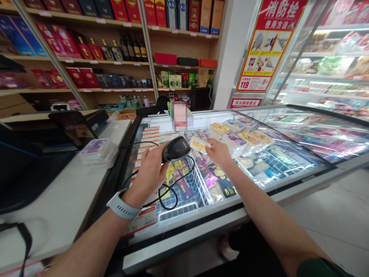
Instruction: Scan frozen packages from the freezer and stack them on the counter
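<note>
My left hand [151, 169] is wrapped round a black barcode scanner [176, 149] held above a glass-topped chest freezer [184, 246]. The scanner's black cable [173, 184] loops below it over the glass. Pinched at its edge in my right hand [219, 154] is a flat pack with a yellow-and-white label [199, 145], just right of the scanner's head. Beyond my right hand, several stacked packs with yellow labels [250, 139] and purple labels [234, 141] rest on the freezer top. A pale watch strap [123, 206] circles my left wrist.
At left, a white counter [66, 215] holds a stack of purple-labelled packs [96, 150] and a dark screen [72, 125]. Bagged goods lie in wire baskets [201, 184] under the glass. Behind stand shelves of boxes and bottles [132, 48] and a red fire-hydrant poster [269, 50].
</note>
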{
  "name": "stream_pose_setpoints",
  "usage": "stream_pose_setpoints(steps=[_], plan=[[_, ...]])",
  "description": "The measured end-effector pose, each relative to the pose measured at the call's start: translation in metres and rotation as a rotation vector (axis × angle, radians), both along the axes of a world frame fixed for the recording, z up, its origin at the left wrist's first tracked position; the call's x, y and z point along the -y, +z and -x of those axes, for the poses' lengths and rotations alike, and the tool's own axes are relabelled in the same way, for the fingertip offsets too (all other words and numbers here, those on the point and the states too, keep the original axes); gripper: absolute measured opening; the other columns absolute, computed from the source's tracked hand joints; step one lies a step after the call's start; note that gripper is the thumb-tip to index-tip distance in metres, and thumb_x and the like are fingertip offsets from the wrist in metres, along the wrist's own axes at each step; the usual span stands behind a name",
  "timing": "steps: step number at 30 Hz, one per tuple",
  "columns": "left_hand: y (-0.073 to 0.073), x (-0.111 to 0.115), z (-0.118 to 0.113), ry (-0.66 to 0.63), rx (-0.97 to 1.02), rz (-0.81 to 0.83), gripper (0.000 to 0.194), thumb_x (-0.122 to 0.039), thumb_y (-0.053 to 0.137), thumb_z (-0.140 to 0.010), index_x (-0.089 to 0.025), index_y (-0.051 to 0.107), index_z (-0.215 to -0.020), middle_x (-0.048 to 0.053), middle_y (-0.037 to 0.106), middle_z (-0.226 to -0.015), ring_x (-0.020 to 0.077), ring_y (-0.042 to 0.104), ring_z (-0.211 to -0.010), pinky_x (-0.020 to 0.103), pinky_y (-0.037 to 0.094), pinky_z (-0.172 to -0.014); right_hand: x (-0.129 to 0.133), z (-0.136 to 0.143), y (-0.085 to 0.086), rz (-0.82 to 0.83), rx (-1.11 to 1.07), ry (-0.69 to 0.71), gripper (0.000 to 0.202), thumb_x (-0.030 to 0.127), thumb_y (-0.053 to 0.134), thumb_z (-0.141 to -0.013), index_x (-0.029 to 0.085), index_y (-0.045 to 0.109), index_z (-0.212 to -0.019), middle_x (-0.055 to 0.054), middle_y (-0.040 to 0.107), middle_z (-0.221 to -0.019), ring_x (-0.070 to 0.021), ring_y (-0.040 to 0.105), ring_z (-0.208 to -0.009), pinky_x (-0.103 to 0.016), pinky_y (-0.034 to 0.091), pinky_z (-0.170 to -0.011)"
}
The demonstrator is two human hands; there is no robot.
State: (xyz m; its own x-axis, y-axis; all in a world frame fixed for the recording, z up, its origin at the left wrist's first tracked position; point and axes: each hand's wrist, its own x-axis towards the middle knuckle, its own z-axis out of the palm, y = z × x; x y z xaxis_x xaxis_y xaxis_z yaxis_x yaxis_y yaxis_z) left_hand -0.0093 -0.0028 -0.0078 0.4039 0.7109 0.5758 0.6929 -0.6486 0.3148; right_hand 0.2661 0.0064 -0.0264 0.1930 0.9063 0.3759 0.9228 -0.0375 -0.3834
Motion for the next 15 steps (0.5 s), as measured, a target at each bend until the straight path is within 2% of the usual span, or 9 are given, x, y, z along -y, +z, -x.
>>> stream_pose_setpoints(steps=[4, 10, 15], plan=[[0.002, 0.0, 0.001, 0.006, 0.003, 0.004, 0.052, -0.018, 0.048, -0.087, -0.015, 0.047, -0.138, 0.016, 0.063, -0.137, 0.0312, 0.057, -0.128, 0.055, 0.035, -0.115, 0.0, -0.001, 0.002, -0.062, -0.113, -0.009, 0.028, 0.03, 0.054, -0.092, 0.018, 0.069, -0.112, -0.006, 0.076, -0.088, -0.0224, 0.072, -0.081, -0.032, 0.052, -0.08], [0.003, 0.001, 0.001, 0.009, 0.009, -0.004, 0.052, -0.017, 0.046, -0.086, -0.015, 0.046, -0.138, 0.016, 0.062, -0.138, 0.0313, 0.056, -0.13, 0.057, 0.032, -0.117, -0.006, -0.004, -0.003, -0.156, -0.405, 0.049, 0.021, 0.031, 0.057, -0.087, 0.021, 0.068, -0.102, -0.001, 0.075, -0.081, -0.0191, 0.073, -0.077, -0.031, 0.056, -0.075], [0.003, 0.002, 0.0, 0.004, 0.006, -0.007, 0.053, -0.016, 0.047, -0.086, -0.016, 0.045, -0.138, 0.016, 0.061, -0.139, 0.031, 0.056, -0.131, 0.057, 0.031, -0.118, -0.011, -0.004, -0.005, -0.138, -0.628, 0.075, 0.02, 0.032, 0.059, -0.085, 0.019, 0.065, -0.1, 0.001, 0.072, -0.074, -0.0179, 0.074, -0.069, -0.032, 0.059, -0.071]])
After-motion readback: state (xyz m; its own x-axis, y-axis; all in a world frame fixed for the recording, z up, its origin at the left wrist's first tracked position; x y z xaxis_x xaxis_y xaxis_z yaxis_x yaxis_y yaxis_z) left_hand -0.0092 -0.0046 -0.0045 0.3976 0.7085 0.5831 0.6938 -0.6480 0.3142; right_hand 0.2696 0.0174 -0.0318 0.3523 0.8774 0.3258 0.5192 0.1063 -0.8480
